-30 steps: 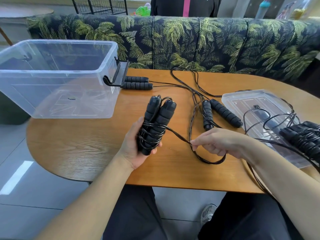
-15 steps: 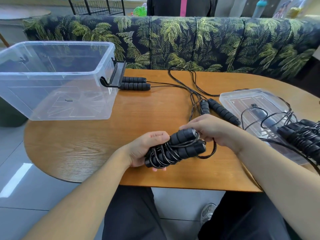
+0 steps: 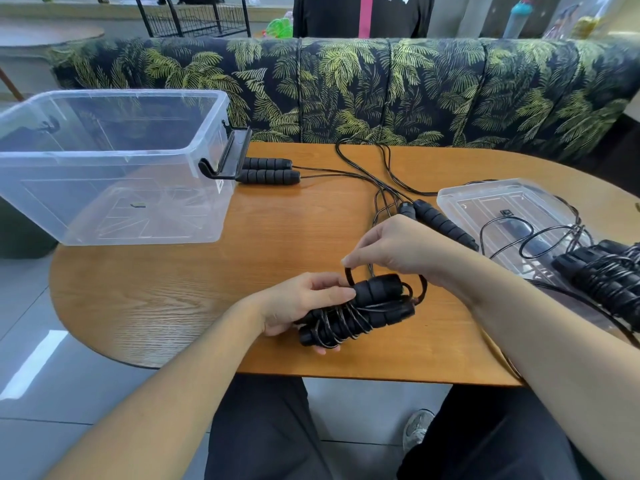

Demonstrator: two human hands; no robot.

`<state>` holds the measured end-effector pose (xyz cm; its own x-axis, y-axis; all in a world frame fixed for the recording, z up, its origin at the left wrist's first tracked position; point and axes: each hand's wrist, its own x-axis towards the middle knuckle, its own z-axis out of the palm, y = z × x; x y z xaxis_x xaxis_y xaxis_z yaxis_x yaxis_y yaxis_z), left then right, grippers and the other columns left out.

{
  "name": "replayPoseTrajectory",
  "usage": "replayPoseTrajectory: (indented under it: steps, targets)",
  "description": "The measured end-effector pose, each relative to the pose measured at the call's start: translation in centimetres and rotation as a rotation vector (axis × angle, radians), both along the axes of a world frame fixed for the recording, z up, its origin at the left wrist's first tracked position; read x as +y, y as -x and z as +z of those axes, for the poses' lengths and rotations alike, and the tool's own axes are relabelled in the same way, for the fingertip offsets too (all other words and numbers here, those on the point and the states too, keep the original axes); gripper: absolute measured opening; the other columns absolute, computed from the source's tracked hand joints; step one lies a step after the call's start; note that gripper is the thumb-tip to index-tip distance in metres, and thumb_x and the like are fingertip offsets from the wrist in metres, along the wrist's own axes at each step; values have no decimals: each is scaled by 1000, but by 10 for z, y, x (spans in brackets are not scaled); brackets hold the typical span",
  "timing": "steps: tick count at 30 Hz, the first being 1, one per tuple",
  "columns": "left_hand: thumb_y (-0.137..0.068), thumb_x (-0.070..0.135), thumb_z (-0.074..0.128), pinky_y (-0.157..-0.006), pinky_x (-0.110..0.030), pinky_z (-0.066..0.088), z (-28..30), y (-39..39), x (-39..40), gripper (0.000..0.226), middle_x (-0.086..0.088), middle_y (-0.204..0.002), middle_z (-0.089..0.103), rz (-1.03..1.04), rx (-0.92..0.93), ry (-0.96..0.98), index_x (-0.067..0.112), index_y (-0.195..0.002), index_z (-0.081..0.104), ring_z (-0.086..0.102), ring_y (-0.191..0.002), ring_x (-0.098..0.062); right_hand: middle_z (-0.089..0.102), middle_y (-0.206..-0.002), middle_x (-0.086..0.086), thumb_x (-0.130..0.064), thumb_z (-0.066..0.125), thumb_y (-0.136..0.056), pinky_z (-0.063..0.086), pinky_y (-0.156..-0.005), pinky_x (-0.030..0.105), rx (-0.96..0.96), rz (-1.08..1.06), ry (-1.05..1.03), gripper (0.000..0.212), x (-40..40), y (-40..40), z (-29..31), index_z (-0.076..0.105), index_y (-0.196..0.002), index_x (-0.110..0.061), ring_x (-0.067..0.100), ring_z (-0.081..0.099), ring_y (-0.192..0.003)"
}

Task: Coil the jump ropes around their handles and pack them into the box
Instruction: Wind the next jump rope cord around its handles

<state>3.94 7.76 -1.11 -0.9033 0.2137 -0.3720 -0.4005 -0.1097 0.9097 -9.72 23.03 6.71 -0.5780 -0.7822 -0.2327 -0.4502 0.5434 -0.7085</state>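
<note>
Sitting empty, box; lid under ropes

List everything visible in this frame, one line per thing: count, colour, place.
storage box: one, clear, table's left end, nothing packed inside.
box lid: one, clear, table's right side.
coiled jump rope: one, black, held near the table's front edge.
loose jump ropes: two, black, handles beside the box and mid-table.
second rope bundle: one, black, on the lid's right end.
table: one, wooden.
sofa: one, palm-leaf print, behind the table.
left hand: grips the coiled handles.
right hand: pinches the cord above the coil.
</note>
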Motion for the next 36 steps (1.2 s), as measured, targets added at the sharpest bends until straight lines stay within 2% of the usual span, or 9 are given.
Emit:
replayPoseTrajectory:
  steps: [4, 8, 14, 18, 21, 25, 28, 32, 36]
  targets:
    - [-94, 45, 63, -59, -41, 62, -2, -1, 3, 44, -24, -110, 69, 82, 7, -10, 13, -122, 52, 71, -86, -42, 75, -76, -3, -40, 80, -80, 60, -74, 36, 118, 44, 34, 15, 1, -9, 6, 81, -79, -26, 18, 70, -80]
    - [-99, 42, 55, -64, -47, 62, -6, -3, 4, 45, -24, -114, 69, 201, 28, -42, 16, -135, 47, 70, -91, -45, 66, -55, -12, -40, 69, -91, 41, -43, 14, 155, 99, 33, 18, 3, -20, 6, 81, -90, -27, 1, 54, -44]
    - [-100, 38, 54, -60, -45, 60, -13, -10, 3, 35, -25, -109, 68, 336, 128, -234, 14, -124, 49, 70, -86, -44, 70, -74, -23, -38, 60, -98, 46, -64, 12, 58, 83, 190, 21, 20, -24, 4, 78, -105, -29, -4, 62, -67]
    - [-100, 39, 53, -59, -43, 58, -18, -10, 4, 50, -25, -107, 68, 394, 193, -277, 4, -133, 43, 70, -83, -44, 60, -57, -26, -31, 63, -98, 38, -56, 12, 57, 111, 237, 19, 31, -29, -9, 75, -113, -31, 1, 50, -54]
    - [-101, 44, 51, -54, -38, 55, -17, -12, 4, 56, -22, -102, 68, 409, 210, -234, 2, -136, 41, 69, -79, -39, 61, -58, -11, -32, 63, -98, 36, -54, 12, 34, 142, 236, 21, 35, -31, -15, 74, -116, -35, 2, 48, -52]
    - [-95, 53, 57, -47, -33, 50, -18, -12, 2, 74, -22, -100, 65, 414, 233, -211, 0, -143, 38, 66, -71, -35, 61, -57, -4, -40, 71, -89, 45, -61, 26, 6, 62, 326, 12, 39, -26, -20, 78, -95, -32, 10, 50, -56]
    - [-89, 60, 64, -46, -32, 49, -17, -13, 2, 82, -23, -99, 63, 364, 277, -199, -1, -138, 42, 64, -66, -33, 55, -53, -6, -44, 75, -83, 41, -57, 24, 38, -16, 372, 24, 42, -27, -28, 70, -73, -23, 9, 46, -53]
    - [-85, 57, 72, -45, -33, 49, -16, -14, 2, 84, -24, -96, 62, 332, 299, -249, -2, -133, 36, 64, -65, -35, 49, -52, -8, -60, 67, -83, 32, -50, 20, 134, -12, 299, 35, 46, -29, -39, 69, -72, -26, 6, 37, -48]
    - [-85, 56, 73, -47, -35, 52, -18, -16, 0, 88, -20, -96, 65, 365, 294, -269, -3, -136, 33, 66, -68, -36, 47, -49, -9, -67, 50, -87, 31, -52, 17, 230, 73, 255, 40, 53, -31, -43, 67, -74, -33, 8, 43, -47]
